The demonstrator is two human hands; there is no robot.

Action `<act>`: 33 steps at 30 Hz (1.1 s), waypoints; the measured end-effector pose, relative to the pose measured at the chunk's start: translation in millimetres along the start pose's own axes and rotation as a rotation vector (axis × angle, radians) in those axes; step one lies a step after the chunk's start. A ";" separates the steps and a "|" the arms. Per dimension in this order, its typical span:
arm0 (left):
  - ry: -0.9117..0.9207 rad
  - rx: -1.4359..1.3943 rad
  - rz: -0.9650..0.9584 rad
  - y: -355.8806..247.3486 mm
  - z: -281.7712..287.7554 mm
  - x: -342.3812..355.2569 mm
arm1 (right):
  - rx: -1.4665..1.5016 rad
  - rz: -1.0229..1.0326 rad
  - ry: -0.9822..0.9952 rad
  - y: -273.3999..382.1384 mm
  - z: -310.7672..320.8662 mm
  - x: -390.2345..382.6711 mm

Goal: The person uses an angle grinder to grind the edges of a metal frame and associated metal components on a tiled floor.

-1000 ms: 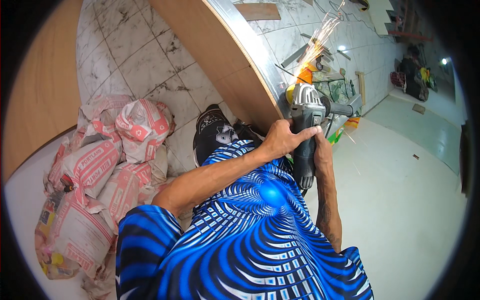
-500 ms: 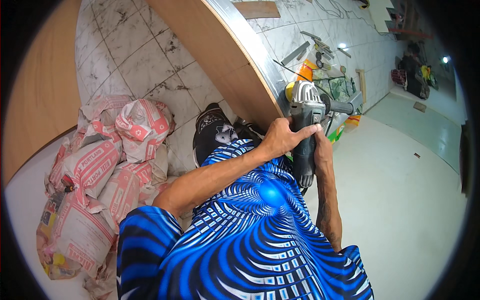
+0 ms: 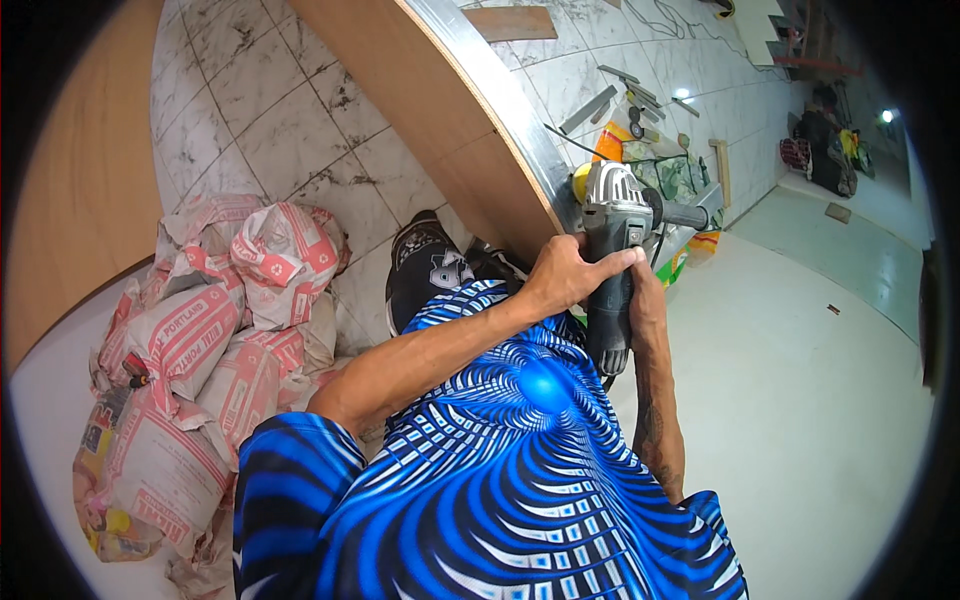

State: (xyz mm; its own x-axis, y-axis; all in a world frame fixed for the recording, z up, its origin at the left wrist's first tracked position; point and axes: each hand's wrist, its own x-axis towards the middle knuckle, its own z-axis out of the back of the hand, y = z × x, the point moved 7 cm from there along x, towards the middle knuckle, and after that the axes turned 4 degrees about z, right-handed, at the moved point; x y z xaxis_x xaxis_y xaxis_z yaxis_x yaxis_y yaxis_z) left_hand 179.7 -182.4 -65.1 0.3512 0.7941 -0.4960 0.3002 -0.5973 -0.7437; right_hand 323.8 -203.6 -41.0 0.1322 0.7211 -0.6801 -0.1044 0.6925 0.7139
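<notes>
- Close below the camera, a loose blue, black and white patterned shirt [image 3: 470, 450] lies near the tool's rear; its cloth could snag if it met moving parts.
- Ahead of it, the bare left hand [image 3: 567, 280] is curled round the left side of a grey-and-black angle grinder [image 3: 611, 255], thumb across the top; the bare right hand [image 3: 648, 290] wraps the right side, its fingers mostly hidden.
- No hand holds the black side handle [image 3: 688, 215]; a kick, should the tool bind, could probably twist it out of line.
- Its long axis runs almost straight away from the person: tail toward the belly, metal head foremost, side handle jutting right.
- Left of that head, a round yellow disc or guard [image 3: 581, 183] sits beside the silver metal strip [image 3: 500, 95] edging a brown wooden panel [image 3: 430, 120]; contact cannot be made out. A slip could score the wood.
- Beyond, an orange plastic package [image 3: 608, 142] could scorch if sparks flew there.
</notes>
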 end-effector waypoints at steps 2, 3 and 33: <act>-0.007 0.021 -0.013 -1.0 1.3 0.5 | -0.048 -0.011 -0.046 6.6 -3.0 -3.6; -0.011 0.031 -0.020 -1.8 1.8 0.6 | -0.073 -0.016 -0.069 9.5 -4.5 -5.1; -0.003 -0.031 0.035 -1.5 0.2 -1.6 | -0.062 0.031 -0.064 3.0 3.5 5.0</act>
State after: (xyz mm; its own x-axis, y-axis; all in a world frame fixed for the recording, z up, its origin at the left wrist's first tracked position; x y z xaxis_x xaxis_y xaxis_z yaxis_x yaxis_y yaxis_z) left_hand 178.5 -182.9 -63.3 0.3590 0.7732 -0.5227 0.3155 -0.6276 -0.7117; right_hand 327.6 -198.0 -41.7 0.1902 0.7407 -0.6444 -0.1700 0.6713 0.7214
